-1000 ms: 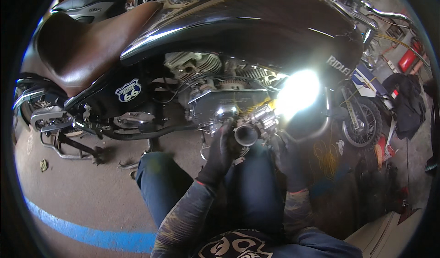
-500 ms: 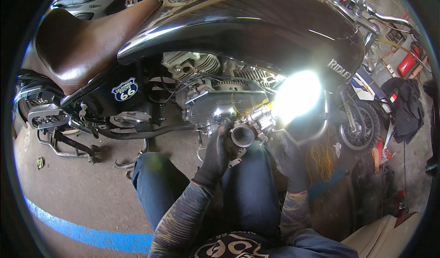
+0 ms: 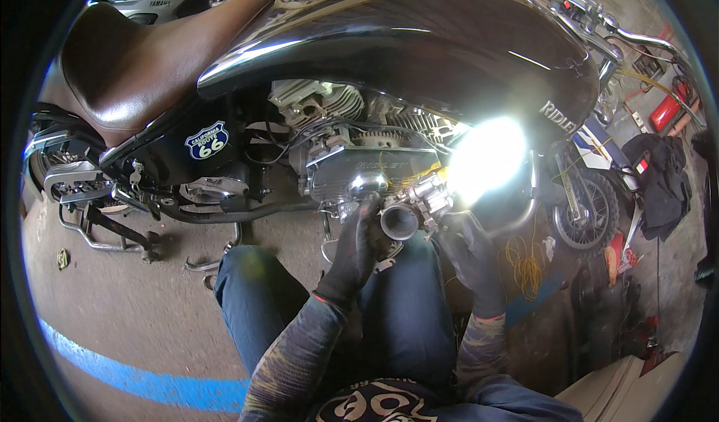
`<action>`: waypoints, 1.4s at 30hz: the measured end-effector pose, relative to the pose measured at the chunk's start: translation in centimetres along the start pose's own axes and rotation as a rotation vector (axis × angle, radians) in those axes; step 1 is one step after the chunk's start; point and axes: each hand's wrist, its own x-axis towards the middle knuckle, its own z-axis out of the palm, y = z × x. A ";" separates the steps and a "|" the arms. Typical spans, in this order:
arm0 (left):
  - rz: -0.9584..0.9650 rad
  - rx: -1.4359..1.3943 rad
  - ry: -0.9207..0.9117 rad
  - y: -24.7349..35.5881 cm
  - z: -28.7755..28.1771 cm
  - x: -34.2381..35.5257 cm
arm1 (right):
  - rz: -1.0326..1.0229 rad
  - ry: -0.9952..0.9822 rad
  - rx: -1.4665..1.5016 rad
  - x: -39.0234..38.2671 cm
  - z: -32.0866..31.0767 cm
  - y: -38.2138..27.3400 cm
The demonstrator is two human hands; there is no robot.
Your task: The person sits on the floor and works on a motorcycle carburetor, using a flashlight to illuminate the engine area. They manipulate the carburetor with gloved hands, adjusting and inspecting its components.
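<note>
Above my knees I hold a metal carburetor [image 3: 399, 220], its round dark intake mouth turned toward me. My gloved left hand [image 3: 358, 236] grips it from the left, fingers closed along its side. On the other side, my gloved right hand [image 3: 469, 251] has its fingers bent in against the carburetor's right edge; any small part between them is hidden. Just behind is the motorcycle's engine [image 3: 374, 171], with a ribbed cover and finned cylinders. A very bright work light [image 3: 488, 158] glares right of the carburetor and washes out what lies around it.
The dark fuel tank [image 3: 419, 55] and brown seat [image 3: 142, 62] overhang the engine. A coil of yellow cord [image 3: 526, 272] lies on the floor at right, near a small wheel [image 3: 588, 212]. Black cloth [image 3: 655, 182] and a red cylinder [image 3: 666, 113] are farther right.
The view has shifted slightly, so the motorcycle appears a little to the right. Both hands stay on the carburetor with almost the same hold.
</note>
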 end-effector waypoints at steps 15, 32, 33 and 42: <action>0.111 0.118 -0.084 0.5 -0.1 -0.5 | 0.349 0.068 0.134 -0.1 1.9 1.8; -0.159 -0.087 0.008 0.2 -0.4 -0.1 | 0.172 0.116 -0.057 -0.5 2.4 3.1; -0.161 -0.071 0.028 0.2 -0.3 -0.2 | 0.229 0.127 -0.010 -0.4 2.5 2.9; -0.063 -0.021 0.006 1.0 0.0 0.0 | -0.283 0.062 -0.325 -0.3 0.2 -0.2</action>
